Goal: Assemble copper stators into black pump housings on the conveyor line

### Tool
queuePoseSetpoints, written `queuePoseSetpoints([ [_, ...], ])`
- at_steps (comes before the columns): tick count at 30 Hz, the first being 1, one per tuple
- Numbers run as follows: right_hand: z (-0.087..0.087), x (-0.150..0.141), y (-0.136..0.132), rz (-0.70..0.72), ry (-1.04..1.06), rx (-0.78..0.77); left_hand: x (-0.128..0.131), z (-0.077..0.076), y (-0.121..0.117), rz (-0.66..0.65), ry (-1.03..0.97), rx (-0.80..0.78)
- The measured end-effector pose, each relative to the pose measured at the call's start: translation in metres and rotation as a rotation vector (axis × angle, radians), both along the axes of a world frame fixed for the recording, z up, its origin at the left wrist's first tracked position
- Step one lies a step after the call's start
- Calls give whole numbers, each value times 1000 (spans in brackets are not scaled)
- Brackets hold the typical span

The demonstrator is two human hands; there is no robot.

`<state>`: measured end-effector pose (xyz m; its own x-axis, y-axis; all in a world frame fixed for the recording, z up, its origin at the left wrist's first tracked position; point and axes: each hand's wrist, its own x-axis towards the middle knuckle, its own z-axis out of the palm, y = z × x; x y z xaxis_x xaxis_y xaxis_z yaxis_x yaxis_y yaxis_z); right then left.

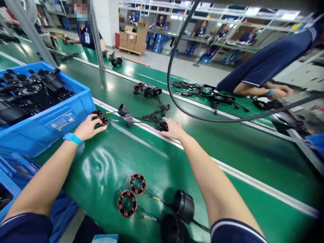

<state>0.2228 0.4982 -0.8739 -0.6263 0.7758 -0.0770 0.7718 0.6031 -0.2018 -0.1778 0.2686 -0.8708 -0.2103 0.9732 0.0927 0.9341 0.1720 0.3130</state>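
My left hand (89, 129) is closed around a pair of copper-wound motor stators (104, 122) beside the blue bin. Thin wires run from them to two small black ribbed caps (129, 119). A black cable leads on from the caps to a coiled bundle (162, 126), where my right hand (173, 129) has its fingers curled over the coil at the metal rail. Nearer to me, two more ring-shaped stators (127, 203) lie on the green surface. Their coloured wires reach black round housings (184, 205).
A blue bin (76, 111) full of black parts stands at the left. Past the rail (243, 175) lie more stators (137, 89) and cables (187, 87). A thick black hose (169, 74) loops down at the upper right. Co-workers sit or stand across the line.
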Motion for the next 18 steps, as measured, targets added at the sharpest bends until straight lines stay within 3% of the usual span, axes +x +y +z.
queuePoseSetpoints([
  [2,-6,-12,12,-17,-15,-33,0,-1,3,3,-3,-12],
  [5,-1,-2,11,17,-7,-79,-2,4,7,-22,-6,-35],
  [9,21,50,-8,42,72,-146,-4,11,8,-85,-4,-62],
  [11,34,85,-22,-25,175,-291,5,13,8,-164,-8,-74],
  [14,52,142,-46,-196,298,-538,39,10,7,-305,-7,-75],
  [18,64,224,-82,-371,307,-471,113,8,5,-443,45,-101],
])
